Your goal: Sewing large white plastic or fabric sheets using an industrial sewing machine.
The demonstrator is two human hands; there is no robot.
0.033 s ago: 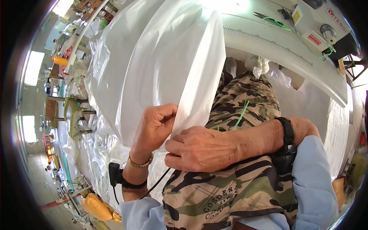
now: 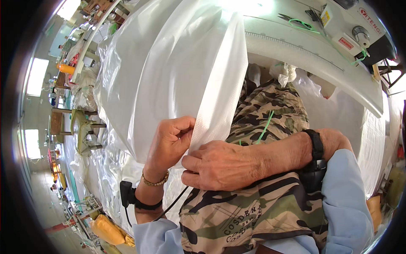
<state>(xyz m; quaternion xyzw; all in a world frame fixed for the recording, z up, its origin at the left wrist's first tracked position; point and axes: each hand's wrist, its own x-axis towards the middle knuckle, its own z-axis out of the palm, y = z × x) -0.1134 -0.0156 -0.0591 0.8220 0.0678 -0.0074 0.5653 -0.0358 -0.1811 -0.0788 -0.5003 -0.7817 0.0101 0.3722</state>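
A large sheet of white, shiny plastic-like material [image 2: 165, 72] hangs from the work table down toward my lap, with a folded, finely textured band [image 2: 215, 93] along its right edge. My left hand [image 2: 171, 142] pinches the sheet at the left side of this band, thumb against curled fingers. Just below and to the right, my right hand [image 2: 224, 165] is closed on the band's lower end, back of the hand upward. The two hands are close together, and the right fingertips are partly hidden behind the knuckles.
A sewing machine [image 2: 344, 36] stands on the white table [image 2: 304, 55], which has a ruler scale along its edge. Dark scissors [image 2: 289, 17] and green thread [image 2: 305, 26] lie beside it. More clear plastic sheeting [image 2: 114, 169] is heaped at my left. Green thread [image 2: 265, 127] lies on my camouflage apron [image 2: 270, 110].
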